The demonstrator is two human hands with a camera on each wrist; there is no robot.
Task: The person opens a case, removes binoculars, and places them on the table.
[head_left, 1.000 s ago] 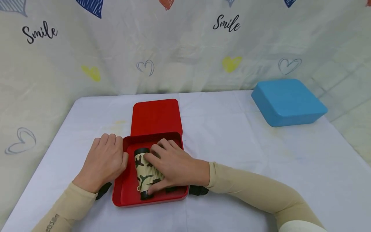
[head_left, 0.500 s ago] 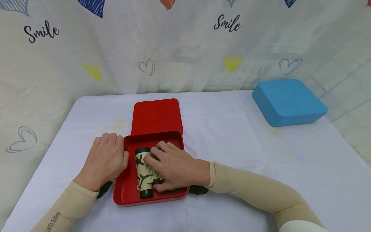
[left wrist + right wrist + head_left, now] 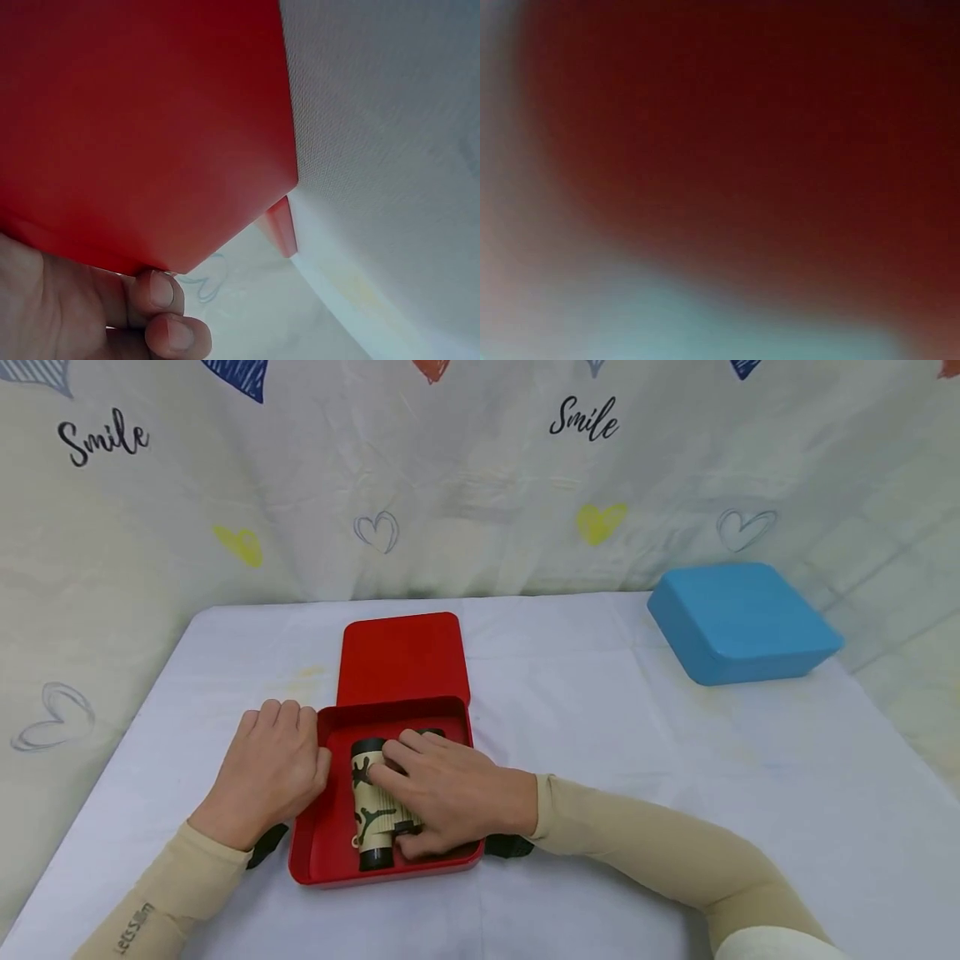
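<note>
Binoculars with a camouflage pattern and black ends lie in an open red box, partly hidden by my right hand. The fingers of that hand bend over the binoculars, with the thumb near their lower end. My left hand grips the box's left side wall at the rim. In the left wrist view, fingertips of the left hand show at the corner of the red wall. The right wrist view is a dark red blur.
The box's red lid lies folded back behind it. A blue box sits at the back right of the white-covered table. Behind hangs a printed cloth. Dark wrist straps show under both wrists.
My right thumb has drawn in from the lower end of the binoculars toward their middle. A black end of the second tube now shows behind my right fingers. The left hand keeps its place.
</note>
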